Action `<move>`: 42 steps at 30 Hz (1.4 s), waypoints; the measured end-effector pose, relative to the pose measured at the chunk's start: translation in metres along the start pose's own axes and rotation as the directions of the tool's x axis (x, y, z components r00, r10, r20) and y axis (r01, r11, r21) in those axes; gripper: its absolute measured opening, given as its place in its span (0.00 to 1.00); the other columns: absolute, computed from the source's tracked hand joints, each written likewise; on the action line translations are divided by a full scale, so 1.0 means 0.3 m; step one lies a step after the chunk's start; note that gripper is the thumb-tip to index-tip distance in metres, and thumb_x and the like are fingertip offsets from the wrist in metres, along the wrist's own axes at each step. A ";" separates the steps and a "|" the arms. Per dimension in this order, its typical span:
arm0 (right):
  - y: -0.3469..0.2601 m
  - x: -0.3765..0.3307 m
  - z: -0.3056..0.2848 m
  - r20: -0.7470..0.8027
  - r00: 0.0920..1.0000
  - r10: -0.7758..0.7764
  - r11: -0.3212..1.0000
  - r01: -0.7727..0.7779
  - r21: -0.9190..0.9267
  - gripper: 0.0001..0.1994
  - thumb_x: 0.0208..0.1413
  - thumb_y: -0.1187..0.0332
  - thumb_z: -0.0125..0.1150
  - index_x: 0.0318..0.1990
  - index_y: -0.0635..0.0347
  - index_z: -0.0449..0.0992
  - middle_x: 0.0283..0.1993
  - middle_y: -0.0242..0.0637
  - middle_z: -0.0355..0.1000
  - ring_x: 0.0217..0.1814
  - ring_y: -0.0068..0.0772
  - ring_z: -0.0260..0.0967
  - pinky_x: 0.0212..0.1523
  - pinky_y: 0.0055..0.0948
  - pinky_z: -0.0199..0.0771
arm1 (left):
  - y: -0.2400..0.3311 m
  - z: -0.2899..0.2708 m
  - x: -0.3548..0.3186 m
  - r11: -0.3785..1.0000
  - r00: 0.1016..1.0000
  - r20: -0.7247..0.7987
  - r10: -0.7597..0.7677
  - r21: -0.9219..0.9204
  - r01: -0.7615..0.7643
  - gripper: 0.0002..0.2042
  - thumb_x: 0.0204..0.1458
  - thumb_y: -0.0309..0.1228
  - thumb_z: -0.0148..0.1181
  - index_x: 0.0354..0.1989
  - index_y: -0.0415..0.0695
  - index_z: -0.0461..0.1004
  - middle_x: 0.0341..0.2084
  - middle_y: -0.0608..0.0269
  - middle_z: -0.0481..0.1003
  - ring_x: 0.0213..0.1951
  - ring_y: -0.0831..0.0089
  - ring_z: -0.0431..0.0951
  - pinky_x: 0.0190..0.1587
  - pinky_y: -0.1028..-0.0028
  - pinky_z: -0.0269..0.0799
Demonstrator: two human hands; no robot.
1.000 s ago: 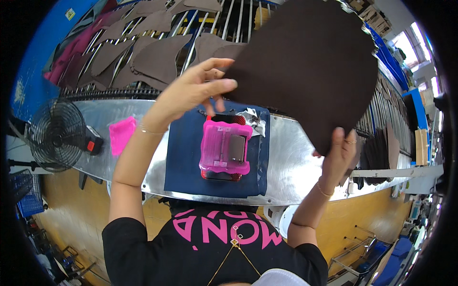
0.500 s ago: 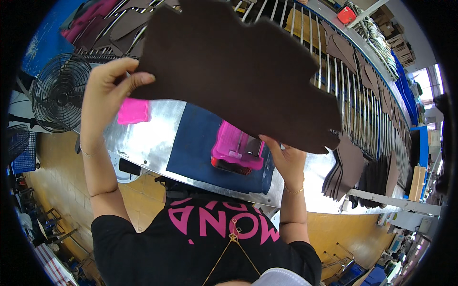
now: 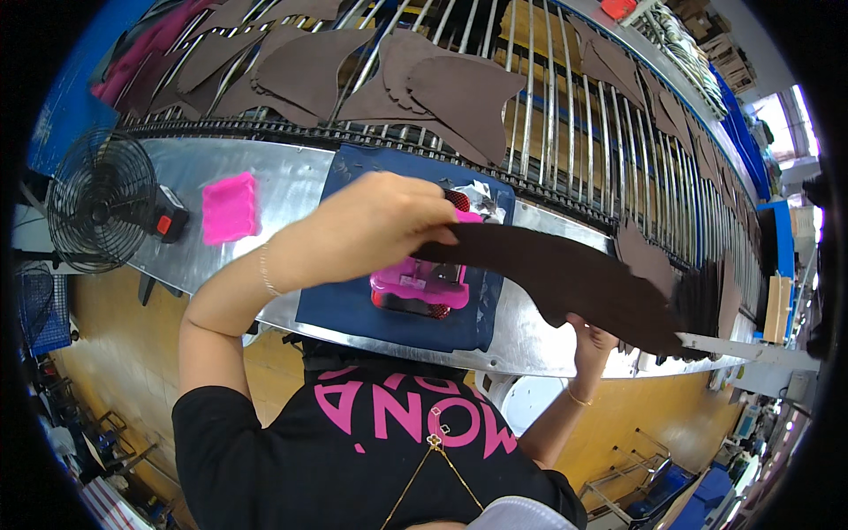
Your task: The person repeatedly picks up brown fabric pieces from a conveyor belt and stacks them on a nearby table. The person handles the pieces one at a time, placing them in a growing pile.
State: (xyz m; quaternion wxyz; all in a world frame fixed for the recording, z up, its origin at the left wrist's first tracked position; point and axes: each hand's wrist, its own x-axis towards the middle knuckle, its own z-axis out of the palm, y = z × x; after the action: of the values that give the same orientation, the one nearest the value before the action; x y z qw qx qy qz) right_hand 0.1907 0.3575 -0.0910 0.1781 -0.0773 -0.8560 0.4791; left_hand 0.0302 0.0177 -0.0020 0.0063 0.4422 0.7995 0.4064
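Note:
A dark brown leather piece hangs between my hands, tilted so it shows as a long curved band above the metal table. My left hand pinches its left end over the blue mat. Farther right, my right hand grips the lower edge between thumb and fingers. Under my left hand, partly hidden by it and the leather, a pink plastic holder with a red and black base sits on the blue mat. A pink folded cloth or pad lies left of the mat.
Beyond the metal table runs a conveyor rack of metal rods bearing overlapping brown leather pieces. Dark pieces stand stacked at the right, behind a white bar. A black fan stands at the left.
The leather piece has swung down and right, from broad face to nearly edge-on. My left hand moved right across the mat; my right hand moved right and lower. Pieces on the rack now show.

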 end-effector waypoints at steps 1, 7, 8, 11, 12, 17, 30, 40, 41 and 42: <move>0.005 -0.013 -0.061 -0.025 0.997 0.070 0.998 -0.070 -0.004 0.08 0.44 0.80 0.68 0.34 0.68 0.79 0.34 0.32 0.76 0.36 0.24 0.68 0.43 0.25 0.67 | 0.007 0.027 0.018 1.000 0.999 0.038 0.021 -0.024 -0.020 0.06 0.45 0.26 0.62 0.30 0.40 0.73 0.23 0.55 0.70 0.28 0.56 0.74 0.31 0.66 0.69; -0.160 -0.008 -0.285 -0.334 0.940 -0.074 0.997 0.079 0.000 0.10 0.51 0.76 0.62 0.22 0.66 0.69 0.24 0.26 0.64 0.27 0.15 0.54 0.27 0.17 0.55 | 0.046 0.139 0.105 0.950 0.976 0.084 0.200 -0.261 -0.172 0.06 0.45 0.27 0.63 0.27 0.38 0.73 0.22 0.55 0.71 0.28 0.58 0.74 0.32 0.68 0.71; -0.162 0.029 -0.308 -0.304 0.950 -0.078 0.996 0.086 0.015 0.10 0.52 0.75 0.61 0.22 0.65 0.68 0.24 0.25 0.62 0.27 0.15 0.54 0.28 0.17 0.54 | 0.047 0.120 0.115 0.952 0.978 0.047 0.204 -0.241 -0.187 0.07 0.46 0.27 0.63 0.27 0.37 0.72 0.21 0.56 0.71 0.26 0.61 0.75 0.30 0.70 0.71; -0.267 0.128 -0.332 -0.227 0.973 -0.041 0.989 0.071 0.128 0.09 0.54 0.72 0.60 0.25 0.62 0.69 0.24 0.23 0.61 0.27 0.15 0.54 0.29 0.17 0.55 | 0.051 -0.006 0.156 0.842 0.958 0.254 -0.130 -0.481 0.242 0.08 0.50 0.28 0.62 0.25 0.36 0.72 0.16 0.63 0.72 0.19 0.76 0.75 0.21 0.78 0.68; -0.307 0.187 -0.293 -0.227 0.974 -0.010 0.989 0.042 0.139 0.06 0.55 0.72 0.59 0.28 0.61 0.70 0.24 0.23 0.62 0.28 0.14 0.56 0.31 0.15 0.57 | 0.036 -0.037 0.161 0.780 0.945 0.266 -0.192 -0.543 0.311 0.10 0.53 0.30 0.61 0.24 0.38 0.70 0.13 0.68 0.70 0.16 0.85 0.73 0.17 0.82 0.65; -0.372 0.413 -0.140 -0.055 0.997 0.051 0.919 -0.025 0.394 0.10 0.56 0.72 0.59 0.44 0.66 0.75 0.37 0.38 0.76 0.31 0.18 0.72 0.33 0.17 0.73 | -0.070 -0.160 0.138 0.631 0.917 0.237 -0.321 -0.669 0.393 0.13 0.58 0.37 0.55 0.25 0.43 0.65 0.10 0.74 0.64 0.10 0.86 0.66 0.12 0.85 0.55; -0.347 0.573 0.037 0.159 0.987 0.015 0.824 -0.103 0.558 0.12 0.55 0.75 0.59 0.46 0.67 0.75 0.40 0.41 0.77 0.37 0.22 0.75 0.39 0.18 0.76 | -0.151 -0.229 0.012 0.567 0.876 0.140 -0.461 -0.714 0.412 0.09 0.54 0.33 0.60 0.32 0.40 0.69 0.14 0.73 0.66 0.15 0.85 0.64 0.18 0.84 0.58; -0.127 0.273 0.099 0.154 0.983 0.102 0.785 -0.175 0.595 0.10 0.56 0.74 0.59 0.44 0.66 0.76 0.41 0.37 0.76 0.40 0.21 0.72 0.45 0.20 0.70 | -0.082 -0.081 -0.134 0.963 0.969 -0.192 0.155 0.249 -0.105 0.11 0.35 0.22 0.67 0.31 0.41 0.75 0.24 0.66 0.71 0.33 0.67 0.70 0.37 0.67 0.59; -0.108 0.247 0.109 0.152 0.981 0.122 0.763 -0.190 0.618 0.10 0.56 0.74 0.59 0.44 0.66 0.76 0.41 0.37 0.76 0.40 0.21 0.72 0.46 0.20 0.70 | -0.082 -0.064 -0.136 0.957 0.967 -0.185 0.176 0.264 -0.123 0.12 0.35 0.22 0.66 0.31 0.42 0.76 0.24 0.66 0.71 0.33 0.67 0.70 0.37 0.67 0.59; -0.076 0.230 0.105 0.163 0.978 0.133 0.742 -0.207 0.637 0.10 0.56 0.74 0.60 0.45 0.66 0.76 0.42 0.37 0.76 0.41 0.21 0.72 0.46 0.20 0.70 | -0.080 -0.048 -0.136 0.950 0.965 -0.174 0.194 0.281 -0.140 0.12 0.34 0.21 0.65 0.31 0.42 0.76 0.24 0.67 0.71 0.33 0.68 0.70 0.37 0.67 0.60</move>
State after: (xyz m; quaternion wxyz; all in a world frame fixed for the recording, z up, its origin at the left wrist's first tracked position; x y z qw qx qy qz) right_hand 0.1159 0.3415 -0.0708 0.1032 -0.0625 -0.6337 0.7641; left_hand 0.0327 -0.0274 -0.0224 -0.1679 0.4623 0.8030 0.3367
